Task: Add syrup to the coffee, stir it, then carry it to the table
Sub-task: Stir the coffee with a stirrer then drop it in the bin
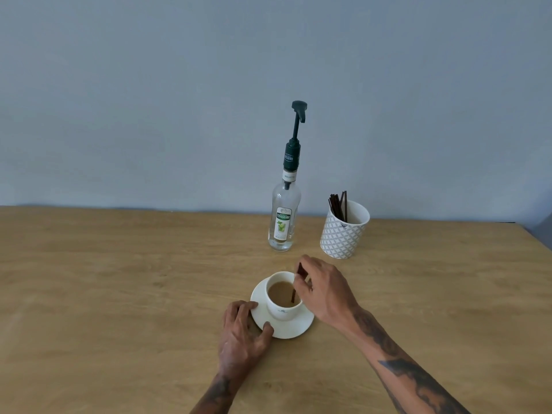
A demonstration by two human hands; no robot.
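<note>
**Stirring in hand; stick upright in cup, saucer steadied**

Right grip [321, 289]: fingertips pinch the upper end of a dark stirrer [295, 289]. The stirrer's long axis runs near vertical, leaning slightly; its lower end sits in the coffee at the right side of the cup [282, 298]. The cup lies just left of and below this grip.

Left grip [243, 330]: fingers curled over the near-left rim of the saucer [294, 327], thumb on its front edge. It appears to hold the saucer down rather than lift it, though the contact under the rim is not visible.

The cup stands centred on the saucer, on the desk [119, 294], holding light brown coffee.

Judgement: stirring is the current step; the carry is not yet done. The left hand is nearer the saucer for that lift.

Beyond the cup: a clear pump bottle [283, 222], label reading "TEISSEIRE", neck tag "MOJITO". To its right, a patterned holder [343, 234] with more dark stirrers; its small mark is illegible.
</note>
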